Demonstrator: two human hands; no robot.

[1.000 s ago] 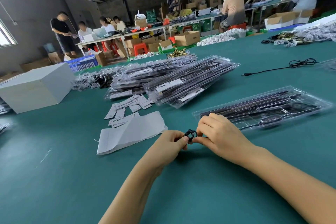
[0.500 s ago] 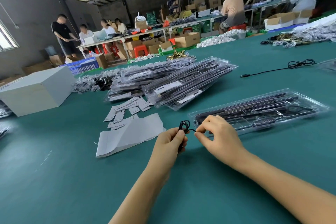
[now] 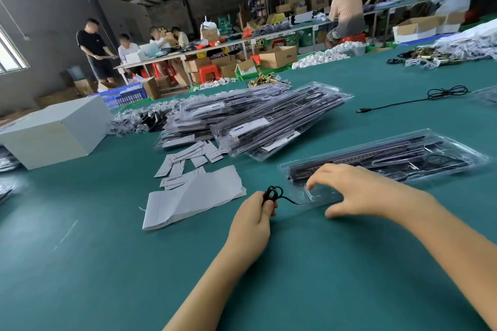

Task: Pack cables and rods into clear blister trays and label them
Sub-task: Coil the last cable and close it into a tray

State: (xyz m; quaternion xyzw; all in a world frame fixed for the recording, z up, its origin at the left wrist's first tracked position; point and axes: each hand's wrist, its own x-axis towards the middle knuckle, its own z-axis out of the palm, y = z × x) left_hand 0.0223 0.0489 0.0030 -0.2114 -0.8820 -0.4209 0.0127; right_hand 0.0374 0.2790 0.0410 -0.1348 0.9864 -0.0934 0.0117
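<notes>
Two hands: the left hand (image 3: 254, 219) and the right hand (image 3: 357, 191). One small coiled black cable (image 3: 273, 193), one open blister tray (image 3: 382, 161), one loose black cable (image 3: 419, 99), one white box (image 3: 57, 130), one paper sheet (image 3: 193, 197) on the bench (image 3: 107, 263). Packed trays and labels are piled beyond counting.

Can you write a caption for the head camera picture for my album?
Left hand pinches a small coiled black cable while the right hand reaches over a clear plastic blister tray.
</notes>
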